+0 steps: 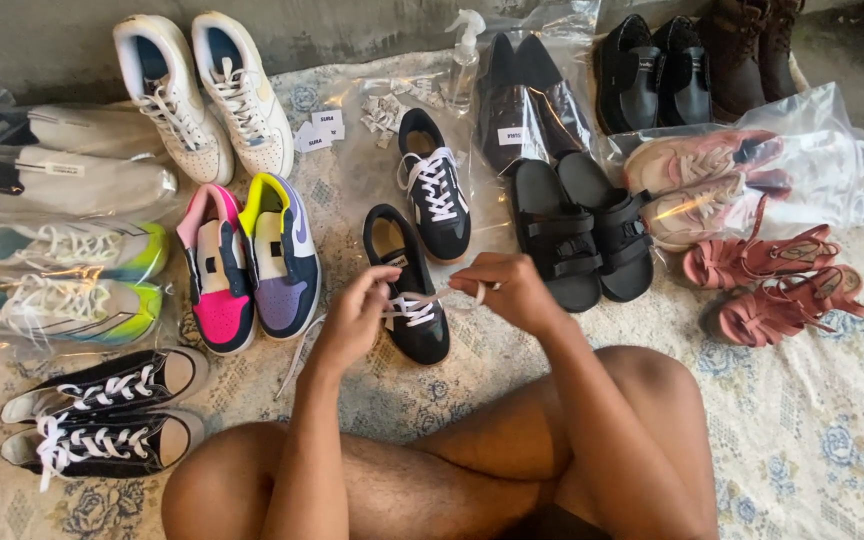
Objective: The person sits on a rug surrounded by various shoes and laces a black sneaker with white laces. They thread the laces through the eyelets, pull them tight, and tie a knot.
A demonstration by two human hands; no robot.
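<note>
Shoe in hand: I am working on the near black sneaker (407, 290) with white laces, lying on the patterned floor cloth (802, 430) just ahead of my crossed legs
Long axis: it is running away from me, toe end nearest, heel end far and tipped slightly left
Left hand (357, 315): I am pinching the white lace (410, 305) just left of the shoe, fingers curled shut on it
Right hand (507, 290): I am gripping the other lace end just right of the shoe, fingers closed
Nearer hand: both are sitting about equally close, one on each side
Mate: the matching black sneaker (435, 185) is lying just beyond, apart
Bags: clear plastic bags are holding the neon-soled running shoes (57, 280) at left and the pink sneakers (707, 185) at right
Loose pairs: black sandals (582, 230) are resting to the right, not bagged
</note>
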